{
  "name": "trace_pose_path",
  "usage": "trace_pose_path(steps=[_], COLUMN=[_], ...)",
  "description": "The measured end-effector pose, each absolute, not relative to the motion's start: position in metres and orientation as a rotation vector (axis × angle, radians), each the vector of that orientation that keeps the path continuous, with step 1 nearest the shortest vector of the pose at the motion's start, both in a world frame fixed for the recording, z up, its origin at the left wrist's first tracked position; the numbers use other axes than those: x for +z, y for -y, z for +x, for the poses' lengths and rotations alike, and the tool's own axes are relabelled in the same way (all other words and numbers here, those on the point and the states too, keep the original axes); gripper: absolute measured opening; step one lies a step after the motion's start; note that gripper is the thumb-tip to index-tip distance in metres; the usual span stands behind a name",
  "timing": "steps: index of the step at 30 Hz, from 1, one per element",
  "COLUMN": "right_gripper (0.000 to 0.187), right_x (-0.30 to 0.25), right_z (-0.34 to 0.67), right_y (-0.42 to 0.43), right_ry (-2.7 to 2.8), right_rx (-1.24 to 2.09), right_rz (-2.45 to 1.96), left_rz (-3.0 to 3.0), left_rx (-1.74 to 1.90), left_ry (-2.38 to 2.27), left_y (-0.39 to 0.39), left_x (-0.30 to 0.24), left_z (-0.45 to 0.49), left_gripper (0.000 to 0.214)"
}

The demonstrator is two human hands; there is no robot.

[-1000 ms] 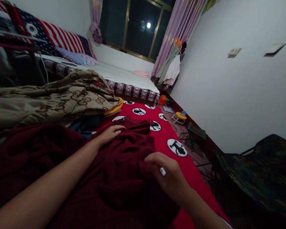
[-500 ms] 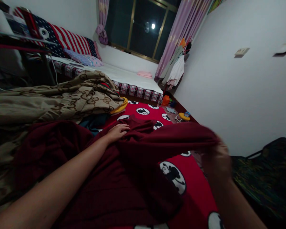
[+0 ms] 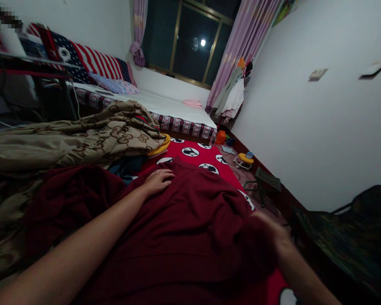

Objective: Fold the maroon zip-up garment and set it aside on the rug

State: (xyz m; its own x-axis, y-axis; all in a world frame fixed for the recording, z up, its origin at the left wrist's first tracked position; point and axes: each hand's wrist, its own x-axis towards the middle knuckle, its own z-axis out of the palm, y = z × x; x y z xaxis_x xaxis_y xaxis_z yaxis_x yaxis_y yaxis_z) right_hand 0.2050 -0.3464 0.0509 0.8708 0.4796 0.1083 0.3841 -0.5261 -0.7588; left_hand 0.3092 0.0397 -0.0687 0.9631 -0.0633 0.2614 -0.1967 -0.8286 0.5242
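Note:
A dark maroon garment (image 3: pixel 184 228) lies spread over a red sheet (image 3: pixel 206 150) printed with black-and-white cartoon circles. My left hand (image 3: pixel 158 180) rests flat on the garment's far end, fingers stretched out. My right hand (image 3: pixel 274 237) is at the garment's right edge near the bed side, blurred by motion and partly covered by the maroon cloth, so its fingers cannot be read.
A beige patterned blanket (image 3: pixel 82 137) is heaped at the left, with a yellow item (image 3: pixel 160 147) under its edge. Beyond stand another bed (image 3: pixel 165 106), a dark window (image 3: pixel 190 42) and pink curtains. A small stool (image 3: pixel 265 182) and toys lie on the floor; a dark chair (image 3: pixel 346 237) is at right.
My right hand pulled the maroon cloth up and out to the right, then came down; the garment now lies spread wider over the red sheet. My left hand stayed put.

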Motion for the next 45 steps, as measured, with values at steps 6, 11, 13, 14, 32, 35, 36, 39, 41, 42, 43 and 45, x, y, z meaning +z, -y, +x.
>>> trace_pose_path(steps=[6, 11, 13, 14, 32, 35, 36, 39, 41, 42, 43, 45], right_gripper=[0.021, 0.036, 0.052, 0.058, 0.024, 0.03, 0.035, 0.053, 0.06, 0.058, 0.055, 0.049], right_x=[0.046, 0.026, 0.009, 0.0, 0.026, 0.022, 0.017, 0.004, 0.0, 0.0, 0.001, 0.005], right_z=[0.273, 0.398, 0.426, 0.434, 0.503, 0.514, 0.515, 0.499, 0.471, 0.451, 0.429, 0.378], right_y=[0.303, 0.292, 0.283, 0.279, 0.241, 0.235, 0.233, 0.227, 0.227, 0.229, 0.232, 0.244], right_ry=[0.754, 0.247, 0.208, 0.203, 0.226, 0.257, 0.287, 0.371, 0.489, 0.587, 0.708, 0.952], right_rx=[0.358, 0.072, 0.118, 0.127, -0.577, -0.566, -0.534, -0.433, -0.333, -0.242, -0.12, 0.199], right_rz=[-2.184, -2.405, -2.445, -2.472, -2.413, -2.361, -2.349, -2.331, -2.306, -2.278, -2.238, -2.144], left_rz=[2.527, 2.568, 2.595, 2.607, 2.696, 2.673, 2.668, 2.677, 2.701, 2.717, 2.735, 2.758], left_rx=[0.417, 0.455, 0.385, 0.341, 0.817, 0.813, 0.789, 0.654, 0.487, 0.39, 0.291, 0.133], left_ry=[0.048, -0.263, -0.35, -0.391, -0.296, -0.266, -0.268, -0.269, -0.216, -0.164, -0.087, 0.134], left_y=[-0.043, -0.057, -0.06, -0.06, -0.036, -0.042, -0.043, -0.045, -0.043, -0.041, -0.038, -0.03], left_x=[-0.061, -0.036, -0.029, -0.028, 0.016, 0.014, 0.009, -0.012, -0.024, -0.027, -0.029, -0.029], left_z=[0.319, 0.348, 0.36, 0.364, 0.413, 0.431, 0.434, 0.433, 0.418, 0.407, 0.392, 0.353], left_gripper=[0.039, 0.052, 0.062, 0.067, 0.019, 0.024, 0.03, 0.064, 0.084, 0.084, 0.079, 0.06])
